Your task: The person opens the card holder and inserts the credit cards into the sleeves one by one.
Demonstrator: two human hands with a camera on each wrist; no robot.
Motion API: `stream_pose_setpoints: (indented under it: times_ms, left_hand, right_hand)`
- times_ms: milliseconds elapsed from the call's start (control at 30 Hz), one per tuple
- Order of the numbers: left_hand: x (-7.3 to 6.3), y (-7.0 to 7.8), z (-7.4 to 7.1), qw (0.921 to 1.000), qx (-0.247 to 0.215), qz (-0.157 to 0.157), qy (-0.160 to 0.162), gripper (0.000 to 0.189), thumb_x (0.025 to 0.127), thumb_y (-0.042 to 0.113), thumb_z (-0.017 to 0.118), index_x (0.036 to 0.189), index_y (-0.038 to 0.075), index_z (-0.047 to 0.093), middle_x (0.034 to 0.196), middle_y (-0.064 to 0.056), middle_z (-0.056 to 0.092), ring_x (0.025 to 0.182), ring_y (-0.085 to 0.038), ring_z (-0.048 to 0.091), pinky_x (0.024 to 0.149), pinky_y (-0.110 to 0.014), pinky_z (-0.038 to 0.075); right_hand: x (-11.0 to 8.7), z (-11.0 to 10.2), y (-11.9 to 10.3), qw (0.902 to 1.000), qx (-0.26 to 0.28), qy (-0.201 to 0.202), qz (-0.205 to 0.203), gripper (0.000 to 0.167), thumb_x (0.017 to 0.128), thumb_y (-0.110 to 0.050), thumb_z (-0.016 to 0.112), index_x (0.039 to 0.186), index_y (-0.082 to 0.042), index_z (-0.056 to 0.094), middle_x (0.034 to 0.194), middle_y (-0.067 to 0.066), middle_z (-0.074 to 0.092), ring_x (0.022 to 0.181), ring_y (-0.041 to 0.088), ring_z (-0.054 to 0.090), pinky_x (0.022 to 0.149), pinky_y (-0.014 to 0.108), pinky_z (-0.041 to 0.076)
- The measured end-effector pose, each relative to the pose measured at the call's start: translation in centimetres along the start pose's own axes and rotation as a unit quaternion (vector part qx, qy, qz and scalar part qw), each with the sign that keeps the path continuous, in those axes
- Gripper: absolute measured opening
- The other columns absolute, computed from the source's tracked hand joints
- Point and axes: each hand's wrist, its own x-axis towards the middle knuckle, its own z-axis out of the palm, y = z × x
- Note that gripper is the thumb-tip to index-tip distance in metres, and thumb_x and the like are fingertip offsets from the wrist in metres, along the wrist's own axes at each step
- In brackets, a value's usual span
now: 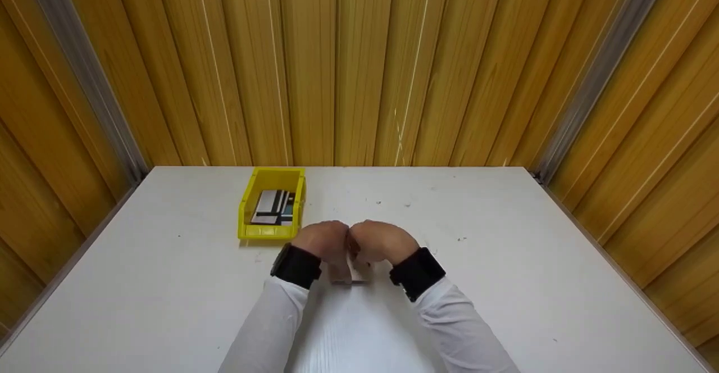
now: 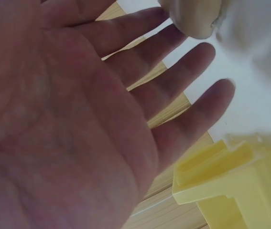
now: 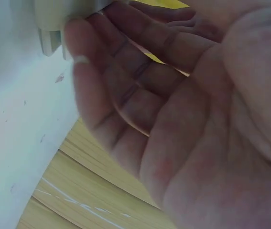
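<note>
Both hands meet low over the white table. Between them sits a small beige object (image 1: pixel 361 273), rounded on one side in the left wrist view; its kind cannot be made out. My left hand (image 1: pixel 326 241) holds it at the fingertips, its other fingers (image 2: pixel 188 71) stretched out and spread. From the other side my right hand (image 1: pixel 385 241) grips the beige object (image 3: pixel 61 14) with bent fingers (image 3: pixel 94 90). A pale squared prong (image 3: pixel 49 42) sticks out below the object in the right wrist view. The thumbs' contact is mostly hidden.
A yellow open-front bin (image 1: pixel 272 231) stands left of the hands, holding flat white, black and blue-grey pieces (image 1: pixel 269 204). The white table (image 1: pixel 505 283) carries small dark marks. Wood-look panels (image 1: pixel 359 69) wall it in at the back and sides.
</note>
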Motion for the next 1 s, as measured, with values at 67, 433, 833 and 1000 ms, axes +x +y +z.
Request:
stream_pose_setpoints:
  times_ms: [67,433,833,1000]
  left_hand:
    - [0.05,0.05,0.02,1.0000,0.007,-0.001,-0.001,0.056,0.068,0.030,0.105,0.114,0.014,0.077,0.097,-0.004,0.074,0.086,-0.027,0.067,0.085,-0.042,0.062]
    - [-0.31,0.36,-0.27,0.9998,0.009,-0.020,-0.004,0.061,0.069,0.031,0.104,0.119,0.010,0.076,0.095,-0.006,0.073,0.085,-0.028,0.067,0.087,-0.042,0.062]
    - [-0.19,-0.08,0.28,0.9999,-0.002,-0.009,0.012,0.054,0.070,0.030,0.104,0.113,0.010,0.078,0.094,-0.004,0.073,0.083,-0.027,0.067,0.082,-0.040,0.062]
    - [-0.17,-0.26,0.43,0.9997,0.005,0.000,0.025,0.052,0.068,0.032,0.105,0.107,0.010,0.078,0.091,-0.003,0.072,0.079,-0.024,0.065,0.075,-0.038,0.060]
  right_hand:
    - [0.11,0.05,0.18,1.0000,-0.001,0.001,-0.007,0.019,0.091,0.003,0.079,0.081,-0.011,0.070,0.077,-0.004,0.061,0.072,0.016,0.053,0.068,0.031,0.046]
    - [0.40,0.22,0.70,0.9996,-0.016,0.006,-0.022,0.007,0.098,0.001,0.072,0.099,-0.005,0.068,0.082,0.000,0.057,0.076,0.018,0.052,0.071,0.031,0.045]
    - [0.60,0.45,0.99,0.9987,-0.018,-0.005,-0.047,0.009,0.100,0.001,0.068,0.093,-0.005,0.067,0.079,-0.002,0.052,0.072,0.016,0.049,0.066,0.028,0.041]
    - [0.52,0.45,0.94,0.9984,-0.017,-0.003,-0.053,0.005,0.100,0.002,0.069,0.097,-0.002,0.070,0.079,-0.002,0.051,0.072,0.016,0.048,0.066,0.028,0.041]
